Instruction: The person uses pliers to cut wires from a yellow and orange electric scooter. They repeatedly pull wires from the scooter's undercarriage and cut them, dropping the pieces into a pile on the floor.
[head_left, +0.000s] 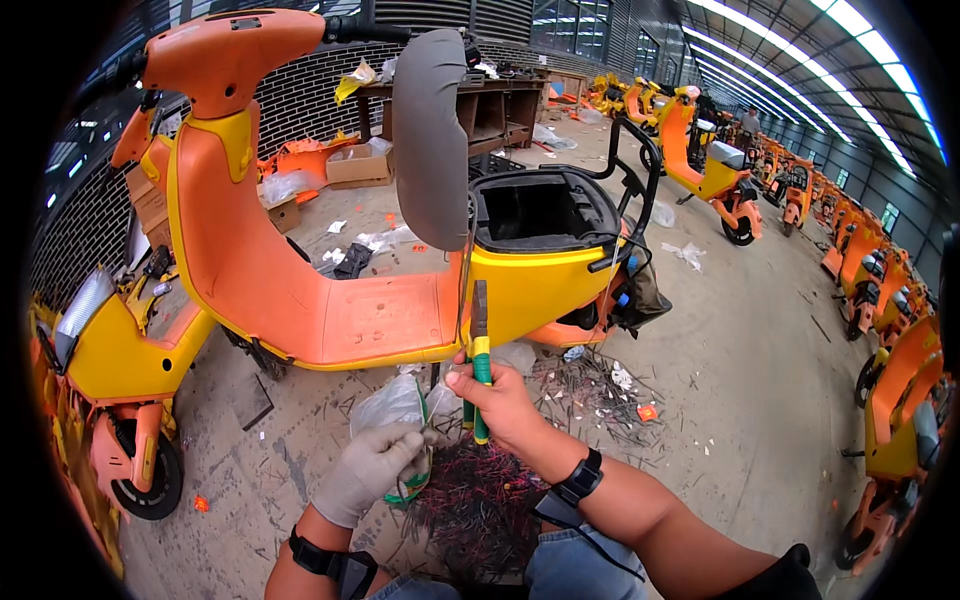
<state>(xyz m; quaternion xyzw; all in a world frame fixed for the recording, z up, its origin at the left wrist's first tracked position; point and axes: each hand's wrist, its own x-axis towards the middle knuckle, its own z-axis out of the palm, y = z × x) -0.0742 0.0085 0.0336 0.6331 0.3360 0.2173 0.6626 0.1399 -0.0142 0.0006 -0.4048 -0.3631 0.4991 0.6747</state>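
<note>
My left hand (371, 461), in a pale knit glove, pinches a thin pale strand (435, 401) that runs up toward the other hand. My bare right hand (506, 409) grips pliers (481, 352), their green handles wrapped with yellow bands and their dark jaws pointing up. Just past both hands stands an orange and yellow electric scooter (382, 307). Its grey seat (433, 142) is tipped upright, and the black storage compartment (536, 210) beneath gapes. A dark cable (466, 277) hangs down the scooter's side near the plier jaws. A clear plastic bag (390, 405) lies behind my left hand.
Thin dark and reddish scraps (480, 510) are heaped on the floor below my hands. Another scooter (127, 360) stands close on the left. Rows of scooters (892, 405) line the right side. A workbench (495, 112) and a cardboard box (360, 169) are at the back.
</note>
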